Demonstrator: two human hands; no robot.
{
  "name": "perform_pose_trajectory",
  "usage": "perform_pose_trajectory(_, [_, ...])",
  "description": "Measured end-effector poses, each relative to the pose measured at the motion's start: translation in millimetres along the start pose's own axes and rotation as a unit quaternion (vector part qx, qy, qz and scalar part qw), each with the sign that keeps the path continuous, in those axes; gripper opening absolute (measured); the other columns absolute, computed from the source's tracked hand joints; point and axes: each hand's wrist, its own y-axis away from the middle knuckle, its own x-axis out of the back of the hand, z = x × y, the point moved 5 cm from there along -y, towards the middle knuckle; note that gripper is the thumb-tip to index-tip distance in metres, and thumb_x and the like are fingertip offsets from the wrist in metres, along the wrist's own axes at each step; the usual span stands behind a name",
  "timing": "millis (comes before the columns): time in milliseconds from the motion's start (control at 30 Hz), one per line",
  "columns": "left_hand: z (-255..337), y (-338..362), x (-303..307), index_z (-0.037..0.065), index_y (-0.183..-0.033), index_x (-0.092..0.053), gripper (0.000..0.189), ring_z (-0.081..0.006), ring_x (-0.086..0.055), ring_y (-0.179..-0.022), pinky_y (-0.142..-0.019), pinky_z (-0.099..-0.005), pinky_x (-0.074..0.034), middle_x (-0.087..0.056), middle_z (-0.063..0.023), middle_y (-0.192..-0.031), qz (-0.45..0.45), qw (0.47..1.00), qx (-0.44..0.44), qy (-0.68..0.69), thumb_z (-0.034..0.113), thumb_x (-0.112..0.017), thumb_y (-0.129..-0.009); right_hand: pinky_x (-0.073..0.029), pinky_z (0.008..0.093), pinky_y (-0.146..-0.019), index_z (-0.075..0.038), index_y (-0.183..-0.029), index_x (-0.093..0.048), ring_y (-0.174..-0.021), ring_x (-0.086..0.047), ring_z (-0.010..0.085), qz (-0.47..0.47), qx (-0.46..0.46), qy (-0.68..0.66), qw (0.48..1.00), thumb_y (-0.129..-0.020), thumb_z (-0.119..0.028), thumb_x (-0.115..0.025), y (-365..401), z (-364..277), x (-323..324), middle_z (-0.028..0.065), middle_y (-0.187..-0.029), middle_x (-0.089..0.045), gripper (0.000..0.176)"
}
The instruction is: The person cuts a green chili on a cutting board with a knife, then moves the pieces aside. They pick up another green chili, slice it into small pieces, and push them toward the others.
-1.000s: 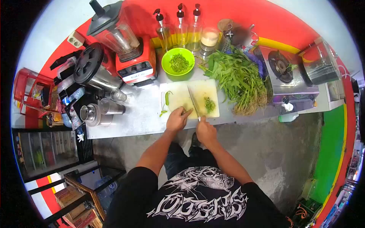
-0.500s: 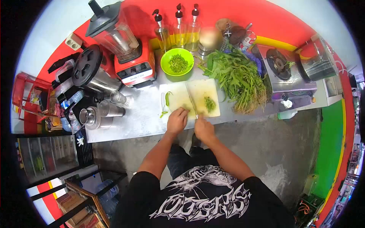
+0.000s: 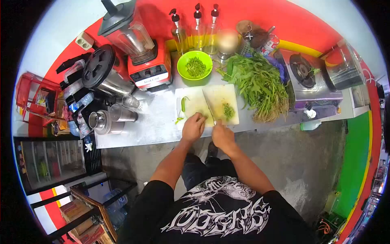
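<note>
My right hand (image 3: 223, 136) is wrapped round the handle of a kitchen knife (image 3: 209, 105), whose blade points away from me over a white cutting board (image 3: 221, 91). On the board, my left hand (image 3: 194, 127) has its fingers curled together just left of the blade; what they press on is hidden, though a trace of green shows at the fingertips. To the right of the knife lies a small heap of chopped greens (image 3: 228, 111). A whole green chili (image 3: 183, 104) rests near the board's left edge, with small green scraps (image 3: 178, 120) below it.
Behind the board stands a lime-green bowl (image 3: 194, 80) of chopped greens. Leafy greens with roots (image 3: 260, 87) are piled at right, beside a gas stove (image 3: 304, 75). A red blender (image 3: 149, 73), metal cups (image 3: 107, 124) and pump bottles (image 3: 198, 36) stand left and behind.
The whole view has shifted slightly, so everything sits a little further right and lower. Both hands keep the same places at the board, the knife still in my right hand.
</note>
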Motion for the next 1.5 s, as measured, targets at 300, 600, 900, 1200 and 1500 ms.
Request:
perform_pose_trajectory(300, [3.6, -0.2, 1.6, 0.004, -0.100, -0.069, 0.017, -0.0364, -0.063, -0.081, -0.072, -0.0447, -0.052, -0.060, -0.0132, -0.094, 0.023, 0.999, -0.015, 0.024, 0.005, -0.066, -0.084, -0.053, 0.0578, -0.082, 0.004, -0.117, -0.048, -0.091, -0.069, 0.0489, 0.028, -0.006, -0.034, 0.999, -0.098, -0.019, -0.048, -5.2, 6.0, -11.8, 0.0318, -0.098, -0.069, 0.030])
perform_pose_trajectory(600, [-0.6, 0.2, 0.4, 0.004, -0.102, -0.069, 0.019, -0.0350, -0.063, -0.086, -0.076, -0.0453, -0.052, -0.059, -0.0126, -0.096, 0.004, 1.000, 0.004, 0.031, 0.007, -0.062, -0.085, -0.054, 0.0545, -0.085, 0.006, -0.121, -0.050, -0.097, -0.069, 0.0457, 0.005, -0.044, -0.021, 0.999, -0.099, -0.017, -0.048, -7.0, 1.6, -17.4, 0.0291, -0.102, -0.070, 0.032])
perform_pose_trajectory(900, [3.9, -4.1, 7.3, 0.002, -0.099, -0.068, 0.016, -0.0372, -0.062, -0.083, -0.072, -0.0448, -0.051, -0.058, -0.0139, -0.092, 0.020, 0.998, -0.007, 0.063, 0.002, -0.061, -0.085, -0.052, 0.0580, -0.081, 0.006, -0.115, -0.050, -0.092, -0.067, 0.0504, 0.038, -0.024, -0.033, 0.998, -0.099, -0.021, -0.048, -2.5, 4.0, -24.1, 0.0312, -0.098, -0.069, 0.031])
perform_pose_trajectory(1200, [-0.3, -5.1, 3.2, 0.006, -0.102, -0.070, 0.021, -0.0342, -0.063, -0.084, -0.074, -0.0442, -0.051, -0.058, -0.0123, -0.091, 0.016, 0.999, 0.009, 0.044, 0.003, -0.062, -0.083, -0.053, 0.0580, -0.079, 0.006, -0.113, -0.050, -0.088, -0.068, 0.0511, 0.052, 0.002, -0.038, 0.998, -0.096, -0.015, -0.047, 4.2, -2.5, -18.8, 0.0343, -0.094, -0.068, 0.028])
perform_pose_trajectory(1500, [-0.6, -3.6, 2.3, 0.006, -0.101, -0.070, 0.020, -0.0338, -0.063, -0.084, -0.074, -0.0449, -0.052, -0.059, -0.0114, -0.091, 0.009, 0.999, 0.024, 0.048, 0.004, -0.063, -0.082, -0.055, 0.0541, -0.085, 0.010, -0.124, -0.048, -0.095, -0.070, 0.0453, 0.003, -0.010, -0.031, 0.999, -0.098, -0.014, -0.046, 1.4, -5.4, -14.6, 0.0320, -0.103, -0.069, 0.035])
